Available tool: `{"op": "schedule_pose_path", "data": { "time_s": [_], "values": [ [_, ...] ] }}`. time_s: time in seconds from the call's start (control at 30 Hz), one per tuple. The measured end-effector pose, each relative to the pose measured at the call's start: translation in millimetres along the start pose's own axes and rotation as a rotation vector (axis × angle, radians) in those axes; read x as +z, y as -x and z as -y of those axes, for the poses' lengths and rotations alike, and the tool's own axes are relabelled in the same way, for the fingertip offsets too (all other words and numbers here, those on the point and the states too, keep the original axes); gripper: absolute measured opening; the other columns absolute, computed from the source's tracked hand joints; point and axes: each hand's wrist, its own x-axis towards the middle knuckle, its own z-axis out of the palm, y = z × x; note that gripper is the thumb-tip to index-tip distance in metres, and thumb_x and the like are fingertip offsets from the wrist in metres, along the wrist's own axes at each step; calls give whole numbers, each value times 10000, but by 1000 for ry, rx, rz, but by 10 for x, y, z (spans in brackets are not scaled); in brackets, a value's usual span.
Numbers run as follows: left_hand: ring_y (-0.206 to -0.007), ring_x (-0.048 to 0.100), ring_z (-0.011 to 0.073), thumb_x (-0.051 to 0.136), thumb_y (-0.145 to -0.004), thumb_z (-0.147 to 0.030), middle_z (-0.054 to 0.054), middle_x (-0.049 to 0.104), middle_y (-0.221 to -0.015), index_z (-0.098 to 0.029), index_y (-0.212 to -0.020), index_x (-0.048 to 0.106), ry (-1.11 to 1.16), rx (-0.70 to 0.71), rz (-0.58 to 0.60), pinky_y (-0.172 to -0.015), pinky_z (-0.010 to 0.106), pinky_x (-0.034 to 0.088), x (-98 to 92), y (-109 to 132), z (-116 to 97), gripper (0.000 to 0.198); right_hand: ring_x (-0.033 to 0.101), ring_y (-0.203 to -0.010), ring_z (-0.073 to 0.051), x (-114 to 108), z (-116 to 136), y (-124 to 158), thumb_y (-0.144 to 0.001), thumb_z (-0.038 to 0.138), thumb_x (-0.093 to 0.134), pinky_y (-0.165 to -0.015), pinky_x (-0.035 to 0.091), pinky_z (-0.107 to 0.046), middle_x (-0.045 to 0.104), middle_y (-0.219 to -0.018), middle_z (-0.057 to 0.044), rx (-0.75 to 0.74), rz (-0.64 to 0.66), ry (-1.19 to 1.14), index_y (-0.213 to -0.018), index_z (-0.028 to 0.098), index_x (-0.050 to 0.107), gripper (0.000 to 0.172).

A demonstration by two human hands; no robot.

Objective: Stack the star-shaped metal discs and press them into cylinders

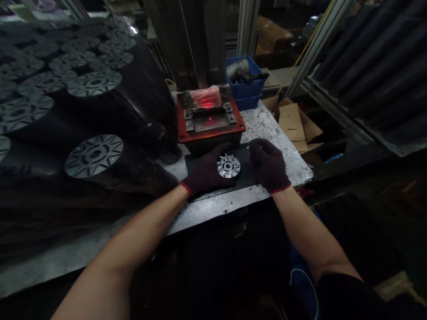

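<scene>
One finned disc (228, 166), edge hidden under left hand (204, 172), right hand (268, 165) just beside.

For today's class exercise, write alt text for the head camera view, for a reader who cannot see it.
A gloved left hand and right hand sit either side of a finned metal disc on a black mat on a metal bench. A red-based machine stands ahead, and similar discs lie on dark material to the left.
</scene>
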Motion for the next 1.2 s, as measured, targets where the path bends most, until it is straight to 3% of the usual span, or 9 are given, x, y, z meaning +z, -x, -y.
{"op": "schedule_pose_path", "data": {
  "time_s": [0.07, 0.23, 0.67, 0.8, 0.9, 1.0, 1.07, 1.13, 1.2],
  "values": [
    [-1449, 677, 398, 1071, -605, -377, 132, 652, -1644, -231, -1717, 488, -3, 3, 4, -1229, 493, 570, -6, -2, -7, 1264, 623, -673, -165, -62, -101, 81, -953, 512, 737, -657, 534, -313, 724, -770, 33, 39, 4, -26, -1075, 271, 830, 285],
    [-1425, 700, 372, 1040, -617, -340, 107, 692, -1598, -237, -1719, 484, -16, 9, -2, -1205, 460, 591, 14, -2, 1, 1238, 777, -984, -247, -19, -124, -5, -1023, 417, 587, -956, 590, -401, 864, -1041, -64, -195, 219, 294, -928, 235, 849, 332],
    [-1351, 748, 372, 1035, -624, -361, 87, 746, -1527, -267, -1710, 505, -12, 0, -1, -1152, 481, 623, 28, -15, -5, 1212, 824, -1094, -312, -10, -4, -83, -1101, 347, 524, -965, 607, -415, 881, -1158, -129, -272, 361, 784, -1125, 176, 873, 389],
    [-1408, 717, 369, 1035, -655, -371, 84, 704, -1586, -273, -1720, 482, -15, 29, -28, -1205, 478, 593, 50, 17, 26, 1203, 814, -1195, -346, -54, 131, 0, -1086, 253, 539, -1059, 609, -449, 855, -1268, -185, -401, 490, 1021, -1232, 125, 858, 373],
    [-1437, 693, 359, 1064, -656, -356, 104, 658, -1630, -259, -1705, 485, 31, 106, -115, -1226, 473, 582, 73, 70, 62, 1202, 822, -1161, -324, -180, 342, -6, -1064, 229, 585, -1025, 629, -423, 855, -1286, -163, -533, 623, 1086, -1340, 141, 821, 373],
    [-1436, 683, 357, 1044, -736, -327, 144, 676, -1582, -223, -1556, 636, 24, 336, -160, -1206, 496, 593, 91, 107, 95, 922, 827, -1059, -296, -190, 646, -270, -1107, 361, 602, -942, 636, -412, 872, -1224, -102, -706, 532, 1061, -1419, 222, 782, 387],
    [-1438, 679, 354, 963, -856, -294, 156, 695, -1550, -220, -1445, 728, -65, 482, -141, -1201, 519, 588, 104, 113, 110, 638, 800, -1147, -315, -42, 808, -592, -1104, 425, 630, -1011, 616, -459, 847, -1299, -100, -873, 422, 1051, -1433, 243, 771, 402],
    [-1432, 682, 355, 903, -917, -269, 169, 693, -1546, -212, -1385, 778, -153, 544, -143, -1179, 522, 597, 121, 107, 114, 488, 710, -1360, -346, 188, 867, -949, -1080, 481, 683, -1167, 548, -532, 762, -1494, -110, -1037, 485, 1035, -1457, 240, 748, 453],
    [-1403, 698, 352, 885, -926, -265, 174, 693, -1532, -207, -1339, 810, -203, 530, -171, -1141, 506, 618, 146, 93, 106, 423, 637, -1459, -353, 402, 813, -1240, -1101, 511, 652, -1253, 479, -574, 736, -1530, -86, -1151, 625, 1027, -1400, 243, 770, 419]
  ]
}}
